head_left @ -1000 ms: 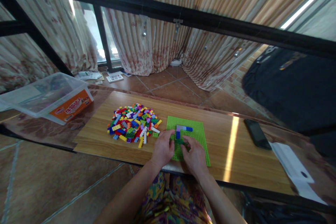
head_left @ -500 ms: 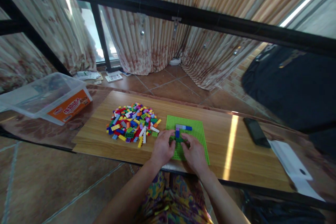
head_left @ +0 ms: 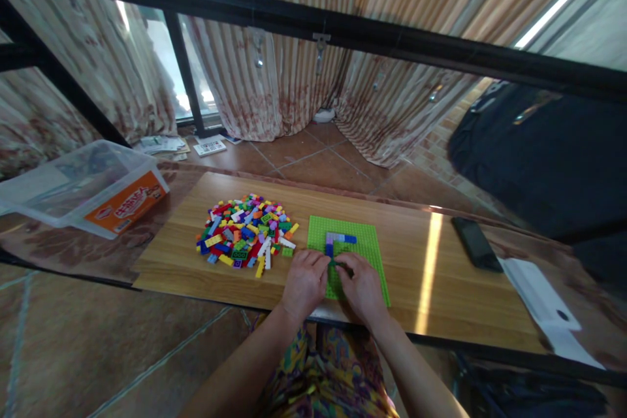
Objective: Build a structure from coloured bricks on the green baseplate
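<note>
A light green baseplate [head_left: 369, 251] lies on the wooden board in front of me. On it, a row of purple, light blue and dark blue bricks [head_left: 343, 238] meets a blue brick [head_left: 329, 250] running toward me, making a corner. At the near end of that blue brick is a dark green brick [head_left: 333, 263], mostly covered by fingers. My left hand [head_left: 306, 281] closes on its left side. From the right, my right hand [head_left: 361, 282] pinches the same brick with bent fingers. Whether the brick is pressed onto the studs is hidden.
Left of the baseplate spreads a pile of mixed bricks [head_left: 247, 232]. A clear plastic tub [head_left: 93, 189] with an orange label stands farther left. A black phone [head_left: 476, 243] and a white card-like object [head_left: 541, 297] lie right. A black metal rail [head_left: 294, 13] crosses above.
My fingertips have drawn together over the dark green brick, covering more of it. The other bricks on the baseplate keep their places.
</note>
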`<state>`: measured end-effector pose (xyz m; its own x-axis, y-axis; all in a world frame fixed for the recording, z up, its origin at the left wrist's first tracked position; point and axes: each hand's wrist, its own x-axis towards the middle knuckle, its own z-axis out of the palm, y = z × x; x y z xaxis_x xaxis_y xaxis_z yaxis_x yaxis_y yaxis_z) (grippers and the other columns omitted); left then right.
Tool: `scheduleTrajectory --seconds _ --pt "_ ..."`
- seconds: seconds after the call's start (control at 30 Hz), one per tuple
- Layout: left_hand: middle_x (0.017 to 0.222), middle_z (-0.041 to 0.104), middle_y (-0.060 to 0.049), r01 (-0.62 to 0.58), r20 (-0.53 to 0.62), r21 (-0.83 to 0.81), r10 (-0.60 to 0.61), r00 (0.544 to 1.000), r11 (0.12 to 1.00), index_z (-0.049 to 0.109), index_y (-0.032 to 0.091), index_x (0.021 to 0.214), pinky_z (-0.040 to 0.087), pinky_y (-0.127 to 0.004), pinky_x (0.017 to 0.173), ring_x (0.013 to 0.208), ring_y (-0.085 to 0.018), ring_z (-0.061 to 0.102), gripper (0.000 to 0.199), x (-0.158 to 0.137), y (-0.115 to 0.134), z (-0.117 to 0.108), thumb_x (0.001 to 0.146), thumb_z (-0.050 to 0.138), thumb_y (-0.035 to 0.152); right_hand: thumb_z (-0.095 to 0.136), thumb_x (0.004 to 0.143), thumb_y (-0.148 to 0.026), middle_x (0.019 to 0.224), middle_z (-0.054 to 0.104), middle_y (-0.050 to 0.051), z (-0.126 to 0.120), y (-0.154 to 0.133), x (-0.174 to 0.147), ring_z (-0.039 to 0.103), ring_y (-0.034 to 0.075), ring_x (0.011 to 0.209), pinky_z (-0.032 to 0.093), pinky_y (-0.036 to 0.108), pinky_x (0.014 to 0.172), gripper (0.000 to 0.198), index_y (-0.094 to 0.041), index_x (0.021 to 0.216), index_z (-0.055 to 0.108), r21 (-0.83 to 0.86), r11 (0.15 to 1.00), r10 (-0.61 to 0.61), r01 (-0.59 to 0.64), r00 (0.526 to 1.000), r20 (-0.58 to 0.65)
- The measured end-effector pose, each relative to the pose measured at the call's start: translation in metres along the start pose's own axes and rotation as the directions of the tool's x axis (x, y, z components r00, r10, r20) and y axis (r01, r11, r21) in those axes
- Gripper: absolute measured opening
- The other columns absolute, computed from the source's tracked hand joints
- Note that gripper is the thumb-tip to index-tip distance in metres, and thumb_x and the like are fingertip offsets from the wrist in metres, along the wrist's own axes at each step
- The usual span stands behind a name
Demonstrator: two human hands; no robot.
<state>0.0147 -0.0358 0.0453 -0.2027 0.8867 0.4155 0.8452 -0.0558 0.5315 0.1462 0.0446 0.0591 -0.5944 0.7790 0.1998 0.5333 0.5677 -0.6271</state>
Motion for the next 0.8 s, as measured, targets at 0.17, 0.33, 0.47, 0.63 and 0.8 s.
scheduleTrajectory --seconds 0.17,0.33,0.47,0.63,0.8 --pt "0.096 0.068 -0.010 -0.041 0.010 0.094 0.040 0.999 0.995 0.066 0.015 0.102 0.048 -0.042 0.086 0.094 -0.025 0.057 0.021 0.000 0.001 0.002 0.091 0.048 0.014 0.051 0.085 -0.016 0.097 0.071 0.007 0.002 0.002 -0.001 0.064 0.020 0.094 0.048 0.036 0.090 0.022 -0.021 0.092 0.071 -0.002 1.000 -0.014 0.014 1.000 -0.019" --pt "0.096 0.068 -0.008 -0.068 -0.018 0.163 0.072 0.997 0.984 0.066 0.014 0.101 0.048 -0.041 0.086 0.094 -0.025 0.057 0.020 -0.001 0.003 0.003 0.091 0.048 0.014 0.051 0.087 -0.016 0.095 0.071 0.007 0.004 0.003 -0.002 0.065 0.020 0.090 0.050 0.036 0.088 0.021 -0.021 0.090 0.072 0.007 0.998 -0.063 0.063 0.996 -0.064" --pt "0.098 0.068 -0.008 -0.074 0.004 0.223 0.075 0.997 0.972 0.066 0.014 0.099 0.048 -0.040 0.086 0.094 -0.024 0.057 0.018 -0.001 0.004 0.002 0.092 0.049 0.014 0.053 0.087 -0.017 0.094 0.072 0.007 0.006 0.005 -0.003 0.066 0.020 0.089 0.052 0.036 0.085 0.021 -0.021 0.090 0.073 0.028 0.995 -0.093 0.096 0.990 -0.110" --pt "0.101 0.067 -0.008 -0.080 0.064 0.303 0.063 0.996 0.949 0.065 0.014 0.102 0.049 -0.039 0.087 0.097 -0.024 0.057 0.017 -0.001 0.006 0.003 0.091 0.052 0.014 0.053 0.088 -0.017 0.092 0.073 0.006 0.008 0.011 -0.002 0.068 0.019 0.086 0.054 0.035 0.083 0.023 -0.023 0.086 0.075 0.040 0.990 -0.133 0.137 0.986 -0.099" --pt "0.104 0.067 -0.011 -0.123 0.136 0.356 0.079 0.988 0.926 0.065 0.010 0.104 0.050 -0.039 0.086 0.098 -0.025 0.058 0.019 0.000 0.008 0.003 0.089 0.053 0.011 0.055 0.089 -0.018 0.094 0.074 0.007 0.008 0.017 0.000 0.068 0.020 0.088 0.053 0.036 0.083 0.021 -0.023 0.086 0.076 0.012 0.986 -0.163 0.164 0.983 -0.080"
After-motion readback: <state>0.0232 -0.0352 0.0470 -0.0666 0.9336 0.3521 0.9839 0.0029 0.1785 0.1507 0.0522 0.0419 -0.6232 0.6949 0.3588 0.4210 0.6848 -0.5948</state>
